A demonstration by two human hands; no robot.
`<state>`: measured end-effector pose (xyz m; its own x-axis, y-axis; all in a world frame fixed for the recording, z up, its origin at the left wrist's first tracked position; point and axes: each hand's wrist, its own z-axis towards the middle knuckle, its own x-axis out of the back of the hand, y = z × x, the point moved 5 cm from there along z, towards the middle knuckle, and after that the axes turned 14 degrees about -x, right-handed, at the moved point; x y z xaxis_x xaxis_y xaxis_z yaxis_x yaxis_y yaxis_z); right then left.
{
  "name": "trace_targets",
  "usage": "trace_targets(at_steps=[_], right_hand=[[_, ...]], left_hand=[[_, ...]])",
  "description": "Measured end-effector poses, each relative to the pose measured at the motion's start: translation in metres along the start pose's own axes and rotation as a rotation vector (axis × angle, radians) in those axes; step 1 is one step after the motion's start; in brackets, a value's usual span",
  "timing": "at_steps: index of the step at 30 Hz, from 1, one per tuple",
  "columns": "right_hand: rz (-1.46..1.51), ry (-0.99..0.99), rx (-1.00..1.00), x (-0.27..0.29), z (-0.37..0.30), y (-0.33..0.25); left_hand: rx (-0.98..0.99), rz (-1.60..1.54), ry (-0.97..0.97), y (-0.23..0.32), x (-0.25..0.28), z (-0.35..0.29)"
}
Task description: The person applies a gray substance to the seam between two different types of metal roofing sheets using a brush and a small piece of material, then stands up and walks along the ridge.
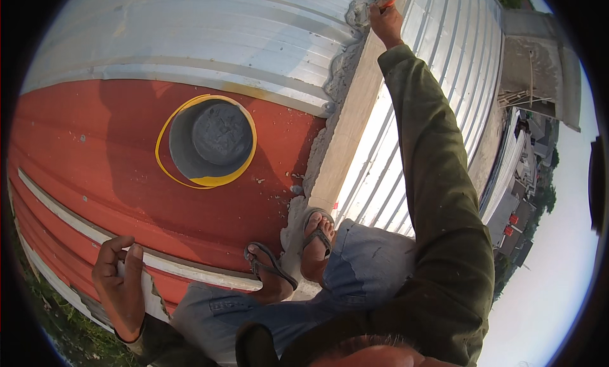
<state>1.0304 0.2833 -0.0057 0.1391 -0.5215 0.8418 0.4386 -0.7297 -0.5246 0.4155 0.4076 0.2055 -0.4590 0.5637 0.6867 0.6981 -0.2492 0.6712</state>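
Observation:
My right hand (386,26) reaches far forward at the top and is closed round an orange-handled tool (388,3). The tool's working end cannot be made out against the grey mortar (359,13) beside it. This rough mortar runs along the joint between the white corrugated roof sheets (266,34) and a concrete ledge (339,145). At the lower left, my left hand (122,289) is raised with bent fingers and the thumb apart, holding nothing visible. Between my hands, a bucket (244,138) with a yellow rim and handle stands on the red sheet, with grey mortar inside.
Red metal sheeting (70,138) spreads on the left. My sandalled feet straddle the joint: one foot (271,272) on the red sheet's edge, the other (315,240) on the ledge. Ribbed white roofing (438,50) slopes off to the right, with buildings beyond.

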Motion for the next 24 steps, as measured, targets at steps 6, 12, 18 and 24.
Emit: trace_targets(at_steps=[6,12,18,24], right_hand=[[0.034,0.095,0.032,-0.024,0.000,0.038],[0.117,-0.006,0.021,-0.021,-0.023,0.006],[0.301,-0.040,0.082,0.020,-0.116,-0.052],[0.271,-0.204,-0.071,0.037,-0.215,-0.025]], left_hand=[[0.025,-0.037,-0.018,0.003,-0.004,0.005],[-0.003,-0.036,-0.005,0.000,-0.003,0.004],[-0.015,-0.095,0.025,0.008,0.004,-0.001],[-0.073,-0.084,-0.095,0.012,-0.017,0.017]])
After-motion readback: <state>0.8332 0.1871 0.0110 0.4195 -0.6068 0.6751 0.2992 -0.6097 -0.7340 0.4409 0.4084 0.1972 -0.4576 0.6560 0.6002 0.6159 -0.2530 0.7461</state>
